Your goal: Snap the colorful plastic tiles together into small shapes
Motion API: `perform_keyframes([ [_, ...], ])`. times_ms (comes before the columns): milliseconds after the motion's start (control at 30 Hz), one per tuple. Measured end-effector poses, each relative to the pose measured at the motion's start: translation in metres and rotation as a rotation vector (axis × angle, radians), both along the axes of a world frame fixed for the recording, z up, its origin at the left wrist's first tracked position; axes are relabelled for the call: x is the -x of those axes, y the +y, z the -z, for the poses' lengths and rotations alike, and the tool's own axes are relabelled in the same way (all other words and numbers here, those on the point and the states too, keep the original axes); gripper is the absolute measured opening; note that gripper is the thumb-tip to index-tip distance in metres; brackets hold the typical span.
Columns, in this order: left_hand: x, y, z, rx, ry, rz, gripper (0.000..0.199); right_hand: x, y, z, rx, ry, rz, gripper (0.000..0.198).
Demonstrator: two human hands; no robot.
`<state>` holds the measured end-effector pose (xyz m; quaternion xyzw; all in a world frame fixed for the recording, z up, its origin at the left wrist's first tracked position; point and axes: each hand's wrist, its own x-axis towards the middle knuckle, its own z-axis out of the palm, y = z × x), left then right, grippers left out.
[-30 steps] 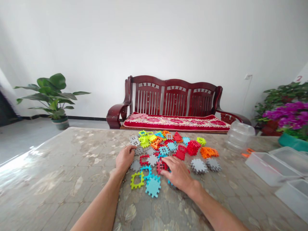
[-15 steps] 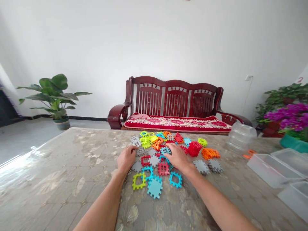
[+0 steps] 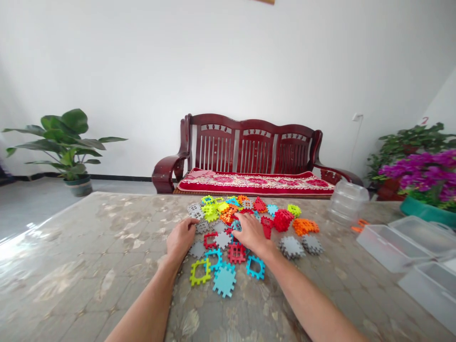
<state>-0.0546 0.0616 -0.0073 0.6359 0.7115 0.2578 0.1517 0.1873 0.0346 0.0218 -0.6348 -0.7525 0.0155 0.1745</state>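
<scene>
The left hand [image 3: 181,239] lies palm-down on the table [image 3: 89,266], its fingers [image 3: 191,223] loosely curled and grasping nothing, the tips touching a grey tile [image 3: 201,227] at the near-left edge of the pile of tiles [image 3: 245,223]; the right hand [image 3: 249,232] rests flat among the tiles, its fingers [image 3: 239,219] spread and released, holding nothing, tips against the red and orange pieces at the pile's middle; between the two hands lie a red frame tile [image 3: 211,240] and a grey solid tile [image 3: 223,240]; just nearer than the right fingers sit a red grid tile [image 3: 236,252] and a blue frame tile [image 3: 255,267]; nearer than the left fingers lie a green frame tile [image 3: 200,272] and a blue solid tile [image 3: 224,280]; a red cube [image 3: 283,220] stands just right of the right fingers; clear plastic boxes [image 3: 392,240] sit well apart to the right.
</scene>
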Motion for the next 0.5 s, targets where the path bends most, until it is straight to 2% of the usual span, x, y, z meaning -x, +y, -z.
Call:
perform_keyframes([
  [100,0.001,0.001,0.002,-0.011,0.001,0.01,0.037,-0.003,-0.003,-0.003,-0.059,0.094,-0.033,0.057],
  [167,0.001,0.001,0.003,-0.014,0.003,0.011,0.037,-0.012,-0.002,-0.012,-0.102,0.17,-0.037,0.058],
  [333,0.001,0.001,0.004,-0.015,0.008,0.007,0.037,-0.069,0.027,-0.051,-0.193,0.261,0.037,0.048],
  [400,0.0,0.001,0.003,-0.012,0.013,0.005,0.037,-0.099,0.048,-0.061,-0.157,0.21,0.117,0.047],
  [500,-0.001,0.0,0.003,-0.013,0.009,0.01,0.037,-0.137,0.077,-0.064,0.033,0.185,0.206,0.035],
])
